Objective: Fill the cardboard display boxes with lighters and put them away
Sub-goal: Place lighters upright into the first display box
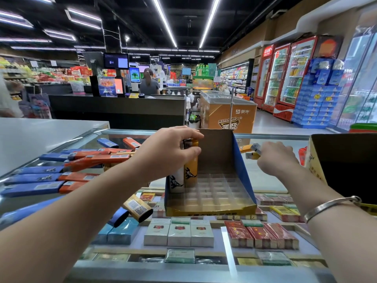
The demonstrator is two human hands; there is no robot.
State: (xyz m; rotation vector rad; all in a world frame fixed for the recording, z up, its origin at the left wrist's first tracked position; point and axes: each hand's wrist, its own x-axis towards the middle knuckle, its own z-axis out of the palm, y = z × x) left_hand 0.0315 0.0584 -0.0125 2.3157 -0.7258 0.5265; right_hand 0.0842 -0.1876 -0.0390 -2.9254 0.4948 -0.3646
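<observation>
A blue and yellow cardboard display box (242, 174) stands on the glass counter, with a clear slotted tray inside. My left hand (169, 149) grips the tops of a yellow lighter (191, 170) and a white lighter (177, 183) that stand upright at the box's left side. To the right of the box, my right hand (274, 158) holds two yellow lighters (253, 152) above the glass. That wrist wears a silver bangle.
Blue and orange cartons (61, 170) lie piled on the counter's left. A large open cardboard box (344, 166) stands at the right edge. Cigarette packs (179, 233) show under the glass counter (271, 180). A checkout desk and a person stand farther back.
</observation>
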